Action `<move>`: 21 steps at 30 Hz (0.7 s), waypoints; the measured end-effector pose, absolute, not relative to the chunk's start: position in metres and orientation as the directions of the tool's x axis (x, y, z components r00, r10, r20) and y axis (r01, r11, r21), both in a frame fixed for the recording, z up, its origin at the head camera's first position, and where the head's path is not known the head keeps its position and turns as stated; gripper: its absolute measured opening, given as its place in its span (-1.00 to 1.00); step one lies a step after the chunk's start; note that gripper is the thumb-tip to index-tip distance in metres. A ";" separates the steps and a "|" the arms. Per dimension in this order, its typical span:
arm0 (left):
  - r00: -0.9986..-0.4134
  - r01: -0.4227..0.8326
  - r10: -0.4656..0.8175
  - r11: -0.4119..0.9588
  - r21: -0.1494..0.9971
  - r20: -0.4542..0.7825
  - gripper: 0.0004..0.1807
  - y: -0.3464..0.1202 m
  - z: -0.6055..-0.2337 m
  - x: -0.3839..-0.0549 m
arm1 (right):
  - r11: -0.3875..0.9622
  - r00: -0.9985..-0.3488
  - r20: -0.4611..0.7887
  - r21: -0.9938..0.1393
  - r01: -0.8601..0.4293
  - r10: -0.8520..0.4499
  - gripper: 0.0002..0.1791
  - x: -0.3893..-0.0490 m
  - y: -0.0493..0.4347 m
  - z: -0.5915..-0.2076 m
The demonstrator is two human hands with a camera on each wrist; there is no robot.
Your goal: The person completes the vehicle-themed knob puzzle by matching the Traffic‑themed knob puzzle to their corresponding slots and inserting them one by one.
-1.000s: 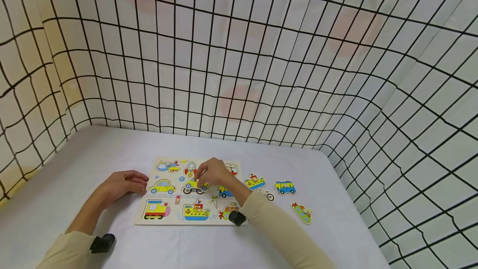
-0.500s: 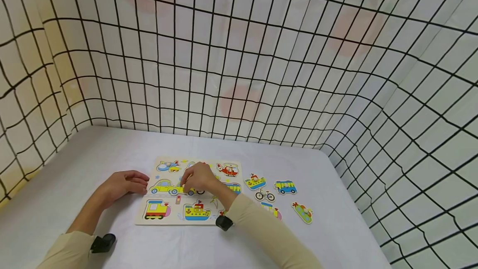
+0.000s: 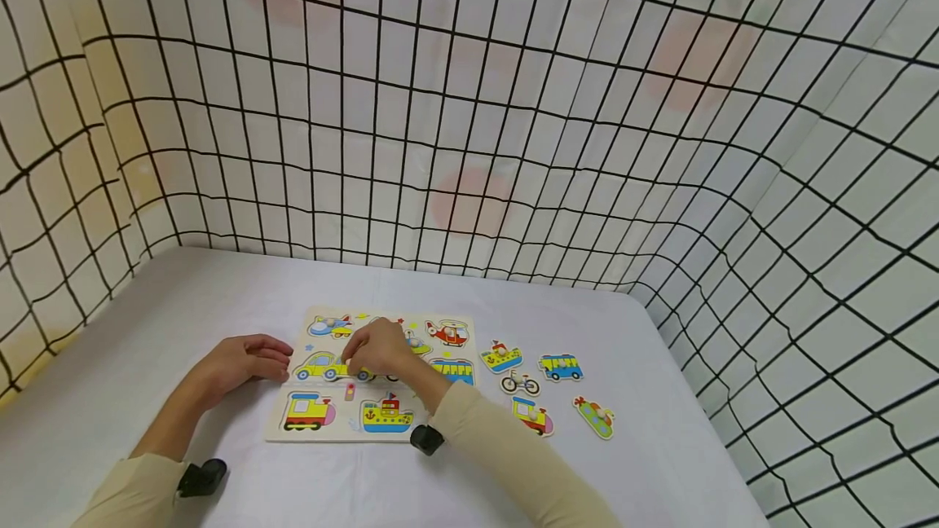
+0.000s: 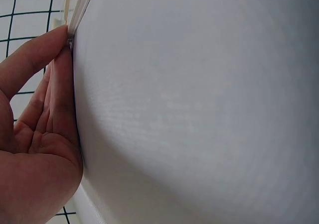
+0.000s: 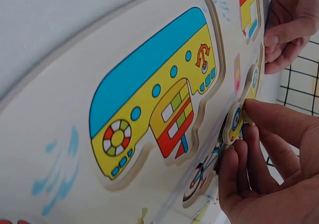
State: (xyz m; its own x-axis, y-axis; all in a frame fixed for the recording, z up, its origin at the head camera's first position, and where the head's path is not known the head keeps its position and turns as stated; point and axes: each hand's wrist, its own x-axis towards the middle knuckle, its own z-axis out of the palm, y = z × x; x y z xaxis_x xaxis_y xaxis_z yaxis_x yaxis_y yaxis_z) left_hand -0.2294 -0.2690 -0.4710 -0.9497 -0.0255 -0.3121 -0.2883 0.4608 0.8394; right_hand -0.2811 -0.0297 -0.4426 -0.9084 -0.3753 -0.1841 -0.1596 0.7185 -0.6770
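Over the board [image 3: 345,431], the held car [image 5: 234,121] stretches left to right.

Pale wood is seen in the cut edges of the puzzle board [image 5: 75,84], whose printed face is finished smooth and nearly matt. The ship recess [image 5: 149,89] is walled with bare, matt wood. The same wood is shown at the rim of the car piece [image 5: 234,124], and smooth printed faces are borne by 5 loose pieces [image 3: 561,367]. The tabletop [image 4: 199,84] is covered in a smooth white surface, softly glossy and finely textured. Matt cloth is seen in 2 sleeves [image 3: 513,455], dark plastic in 2 wrist devices [image 3: 203,478].
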 end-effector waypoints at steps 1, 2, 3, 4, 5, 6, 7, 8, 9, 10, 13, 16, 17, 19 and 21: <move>-0.949 -0.290 -0.026 0.460 0.839 -0.314 -0.42 -0.269 -0.471 -0.229 | 0.716 -0.909 -0.189 -0.682 -0.151 -0.372 -0.89 -0.281 -0.031 -0.443; -0.948 -0.292 -0.027 0.459 0.839 -0.316 -0.42 -0.269 -0.471 -0.229 | 0.713 -0.909 -0.190 -0.686 -0.147 -0.370 -0.90 -0.281 -0.031 -0.444; -0.948 -0.293 -0.026 0.458 0.839 -0.317 -0.42 -0.269 -0.471 -0.229 | 0.710 -0.910 -0.190 -0.690 -0.145 -0.370 -0.90 -0.280 -0.032 -0.444; -0.947 -0.296 -0.027 0.456 0.840 -0.319 -0.42 -0.269 -0.471 -0.229 | 0.707 -0.910 -0.189 -0.693 -0.144 -0.370 -0.91 -0.280 -0.032 -0.445; -0.948 -0.294 -0.026 0.456 0.840 -0.318 -0.42 -0.269 -0.471 -0.229 | 0.706 -0.910 -0.188 -0.694 -0.143 -0.369 -0.91 -0.280 -0.033 -0.446; -0.948 -0.295 -0.026 0.455 0.840 -0.318 -0.42 -0.269 -0.470 -0.229 | 0.704 -0.911 -0.189 -0.697 -0.139 -0.367 -0.91 -0.279 -0.033 -0.446; -0.948 -0.294 -0.026 0.455 0.841 -0.318 -0.42 -0.269 -0.470 -0.228 | 0.704 -0.911 -0.188 -0.697 -0.139 -0.366 -0.91 -0.279 -0.033 -0.447; -0.948 -0.294 -0.028 0.456 0.840 -0.317 -0.42 -0.268 -0.470 -0.228 | 0.704 -0.912 -0.184 -0.696 -0.143 -0.366 -0.91 -0.279 -0.033 -0.447; -0.948 -0.295 -0.031 0.455 0.840 -0.317 -0.42 -0.268 -0.470 -0.228 | 0.704 -0.913 -0.183 -0.696 -0.141 -0.364 -0.91 -0.278 -0.033 -0.447; -0.949 -0.293 -0.030 0.456 0.840 -0.315 -0.42 -0.268 -0.470 -0.228 | 0.702 -0.914 -0.184 -0.699 -0.137 -0.362 -0.91 -0.278 -0.033 -0.447; -0.950 -0.289 -0.030 0.460 0.840 -0.310 -0.42 -0.268 -0.469 -0.228 | 0.686 -0.914 -0.186 -0.717 -0.125 -0.361 -0.90 -0.277 -0.032 -0.447; -0.951 -0.285 -0.028 0.464 0.839 -0.308 -0.42 -0.268 -0.469 -0.228 | 0.668 -0.917 -0.185 -0.736 -0.110 -0.354 -0.87 -0.275 -0.030 -0.447; -0.952 -0.283 -0.026 0.465 0.839 -0.306 -0.42 -0.268 -0.469 -0.228 | 0.665 -0.918 -0.181 -0.739 -0.110 -0.353 -0.86 -0.275 -0.030 -0.448; -0.952 -0.281 -0.024 0.467 0.838 -0.305 -0.42 -0.268 -0.469 -0.228 | 0.663 -0.923 -0.166 -0.739 -0.117 -0.348 -0.85 -0.274 -0.029 -0.449; -0.952 -0.278 -0.021 0.468 0.839 -0.304 -0.42 -0.268 -0.469 -0.228 | 0.665 -0.927 -0.150 -0.736 -0.127 -0.343 -0.85 -0.273 -0.029 -0.450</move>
State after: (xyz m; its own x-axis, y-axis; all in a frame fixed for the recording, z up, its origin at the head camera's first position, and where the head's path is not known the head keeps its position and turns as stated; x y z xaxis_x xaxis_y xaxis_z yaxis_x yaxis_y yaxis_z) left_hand -0.2276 -0.2685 -0.4693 -0.9525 -0.0214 -0.3039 -0.2781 0.4678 0.8389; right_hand -0.2734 -0.0288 -0.4501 -0.9275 -0.3427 -0.1495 -0.1269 0.6646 -0.7364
